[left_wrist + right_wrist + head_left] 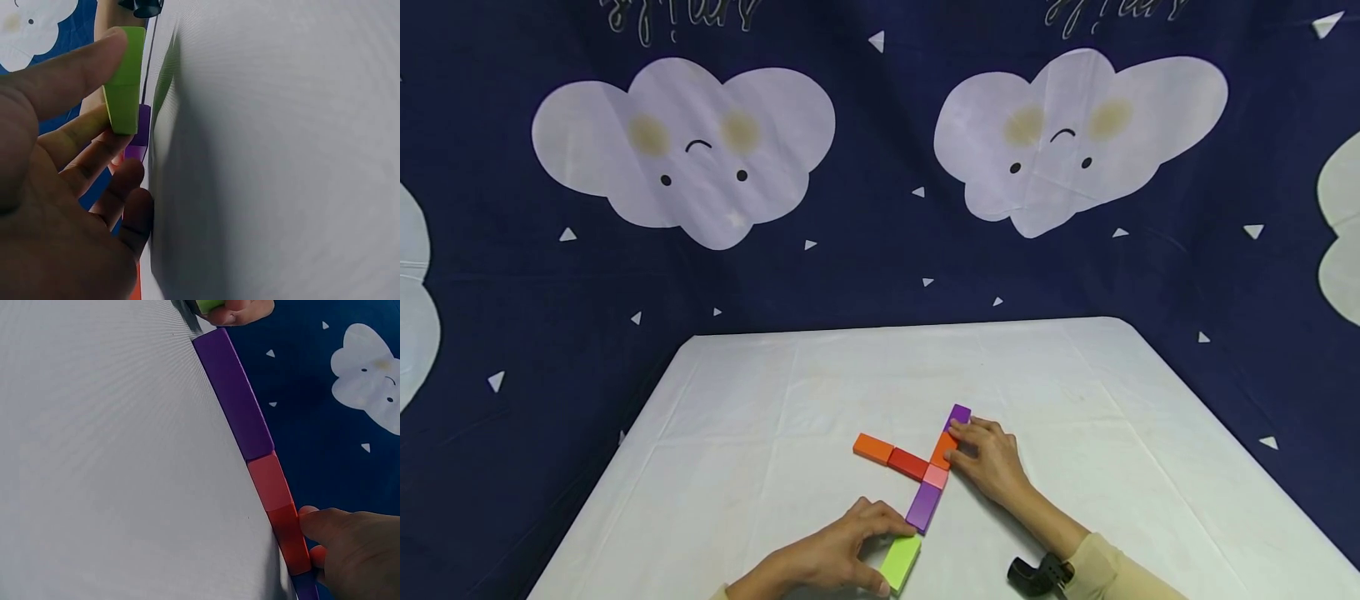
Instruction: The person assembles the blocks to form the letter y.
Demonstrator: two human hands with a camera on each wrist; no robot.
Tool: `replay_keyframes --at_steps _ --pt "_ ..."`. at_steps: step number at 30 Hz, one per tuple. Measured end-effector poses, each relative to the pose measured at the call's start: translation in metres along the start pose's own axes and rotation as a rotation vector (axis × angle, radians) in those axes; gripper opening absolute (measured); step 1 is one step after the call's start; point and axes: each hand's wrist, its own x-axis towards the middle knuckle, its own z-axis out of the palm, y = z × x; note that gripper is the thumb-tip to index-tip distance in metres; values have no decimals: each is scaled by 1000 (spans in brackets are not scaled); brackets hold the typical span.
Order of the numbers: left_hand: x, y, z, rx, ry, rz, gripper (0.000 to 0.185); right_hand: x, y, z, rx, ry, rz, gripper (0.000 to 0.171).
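Note:
My left hand pinches a lime green block between thumb and fingers, just short of the near end of a row of blocks. In the left wrist view its thumb presses one side of the green block. The row runs from a purple block through a small pink block and an orange block to a far purple block. A red block and another orange block branch left from the pink one. My right hand rests its fingertips on the orange block beyond the pink one.
The blocks lie on a white-covered table. A dark blue cloth with printed clouds hangs behind and beside it. A black wrist strap device is on the right forearm, just past the beige sleeve.

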Motion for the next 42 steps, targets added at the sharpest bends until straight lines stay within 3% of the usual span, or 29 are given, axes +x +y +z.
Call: replay_keyframes --at_steps 5,18,24,30,42 --pt "-1 0 1 27 9 4 61 0 0 -1 -5 -25 18 42" --pt "0 -4 3 126 8 43 61 0 0 1 -15 21 -25 41" --pt "-1 -3 3 86 13 21 62 0 -1 1 -14 34 -29 40" --pt "-4 -1 3 36 63 -3 58 0 0 2 -16 45 -46 40" --pt "-9 2 8 -61 102 -46 56 1 -1 0 -17 1 -8 42"
